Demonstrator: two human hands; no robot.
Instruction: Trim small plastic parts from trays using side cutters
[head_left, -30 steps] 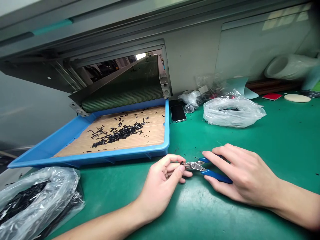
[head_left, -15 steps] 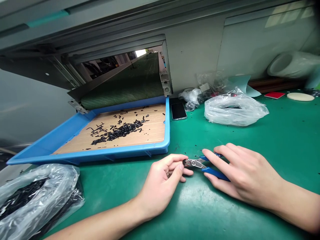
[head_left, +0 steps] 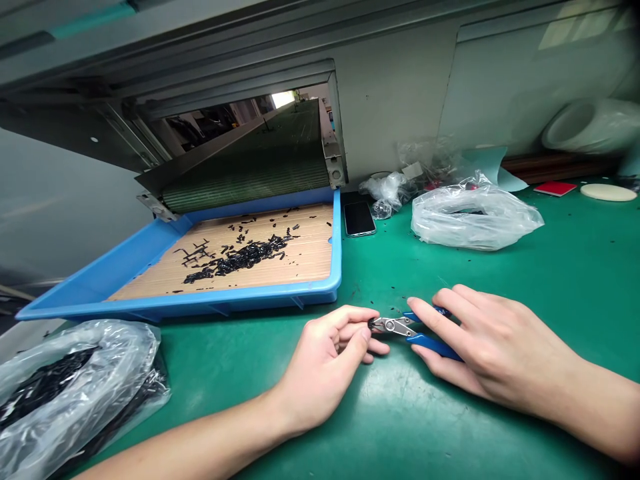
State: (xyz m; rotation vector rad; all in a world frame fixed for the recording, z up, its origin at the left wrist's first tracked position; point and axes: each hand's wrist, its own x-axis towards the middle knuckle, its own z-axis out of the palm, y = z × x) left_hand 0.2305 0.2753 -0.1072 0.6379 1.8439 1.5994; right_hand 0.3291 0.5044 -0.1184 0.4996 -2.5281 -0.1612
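Blue-handled cutting pliers (head_left: pixel 434 345) lie in the grip of my right hand (head_left: pixel 493 343), its fingers and thumb around the two spread handles. Their metal jaws point left, meeting the fingertips of my left hand (head_left: pixel 333 367). Between thumb and fingers, my left hand pinches a small black part (head_left: pixel 371 325), mostly hidden by the fingertips. The jaws are at this part; whether they touch it I cannot tell. Both hands are low over the green tabletop (head_left: pixel 400 427).
Left of my hands, a blue tray (head_left: pixel 332 287) holds cardboard and black pieces (head_left: pixel 250 257) below a conveyor belt (head_left: pixel 245 190). A plastic bag of black parts (head_left: pixel 115 360) sits front left. Behind my hands are a phone (head_left: pixel 359 219) and another plastic bag (head_left: pixel 475 223).
The view has shifted slightly. Both hands keep nearly the same pose, with the pliers' jaws still at the black part; nothing has been let go.
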